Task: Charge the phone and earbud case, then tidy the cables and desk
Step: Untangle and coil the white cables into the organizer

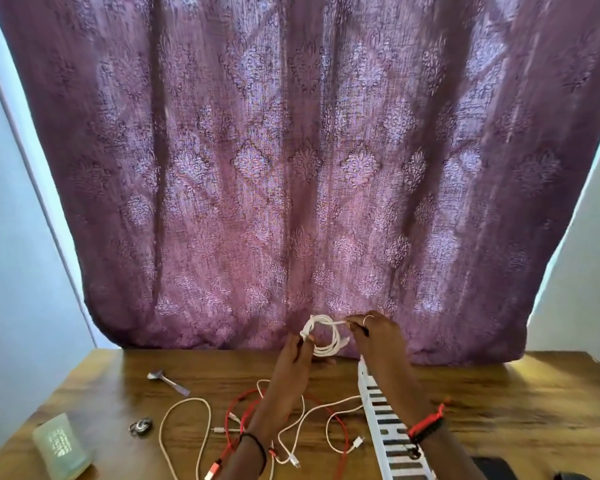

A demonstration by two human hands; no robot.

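No wording here can be read; the pale green tube (62, 446), left of the loose cables (228, 422), carries white print too blurred to make out.

Head-worn camera faces forward at curtain (291, 161), desk (499, 403) low and near.
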